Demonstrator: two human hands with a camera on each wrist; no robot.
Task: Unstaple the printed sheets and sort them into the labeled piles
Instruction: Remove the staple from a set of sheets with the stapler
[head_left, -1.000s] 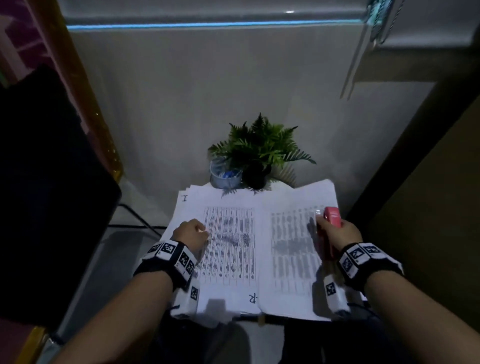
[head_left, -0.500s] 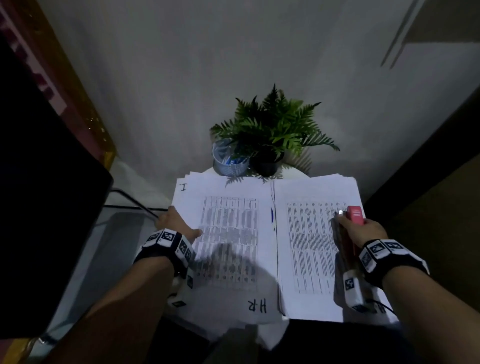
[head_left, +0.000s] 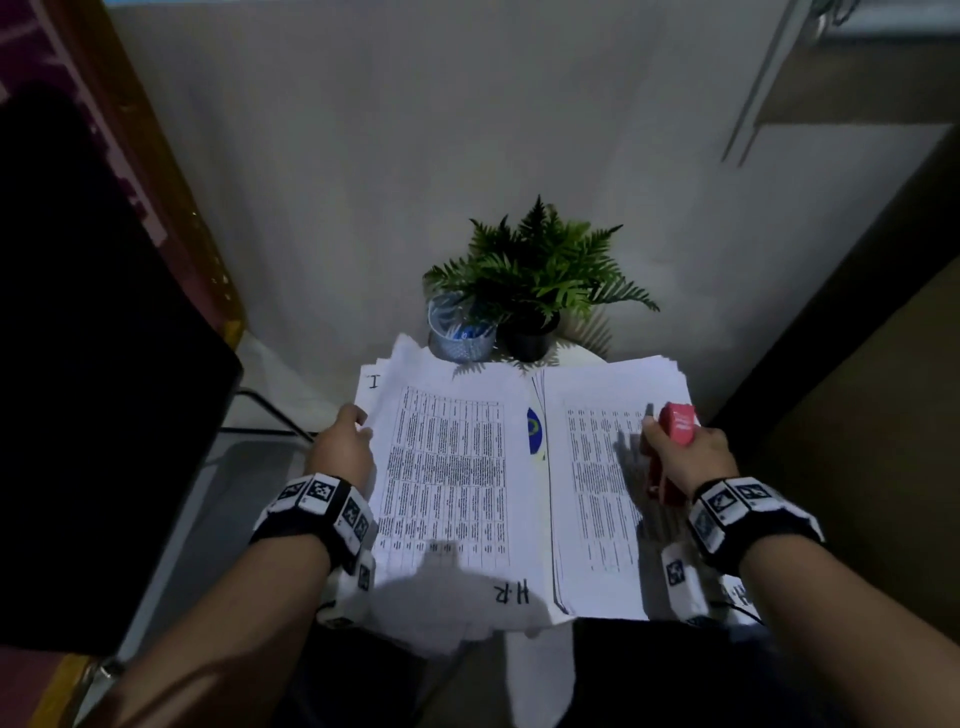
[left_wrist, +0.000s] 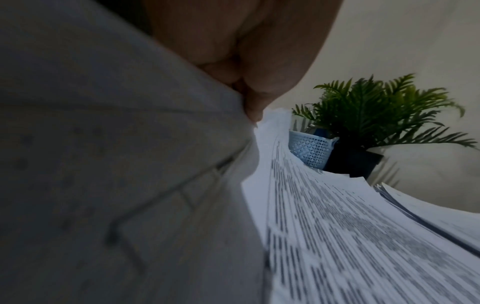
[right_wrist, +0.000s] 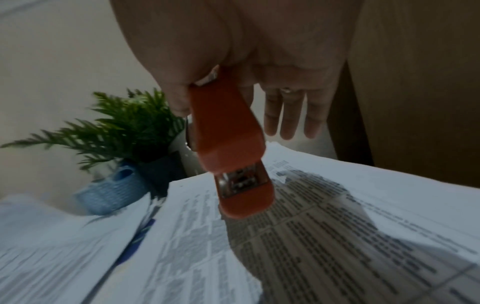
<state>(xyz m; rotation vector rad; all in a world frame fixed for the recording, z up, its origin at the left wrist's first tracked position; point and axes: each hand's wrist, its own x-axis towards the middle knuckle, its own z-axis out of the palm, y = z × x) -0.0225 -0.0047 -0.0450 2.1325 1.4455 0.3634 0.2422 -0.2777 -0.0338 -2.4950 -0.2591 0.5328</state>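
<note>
Two piles of printed sheets lie side by side on a small white table (head_left: 583, 355). The left pile (head_left: 447, 467) carries handwritten marks "I" (head_left: 373, 382) and "H.R" (head_left: 511, 592). My left hand (head_left: 343, 441) is at that pile's left edge and grips the sheets there; its fingertips (left_wrist: 253, 115) meet the paper edge. Over the right pile (head_left: 597, 478) my right hand (head_left: 680, 452) holds a red stapler (head_left: 678, 423) between thumb and palm. In the right wrist view the stapler (right_wrist: 226, 144) points nose down just above the page (right_wrist: 337, 226), with three fingers (right_wrist: 291, 115) straight behind it.
A potted fern (head_left: 540, 270) and a pale blue mesh cup (head_left: 460, 332) stand at the table's back edge against the wall. A large black object (head_left: 104, 364) fills the left side. A sheet with a blue emblem (head_left: 534, 428) shows between the piles.
My left hand slid from on top of the left pile to its left edge. The right hand with the stapler stayed over the right pile. The head view shifted.
</note>
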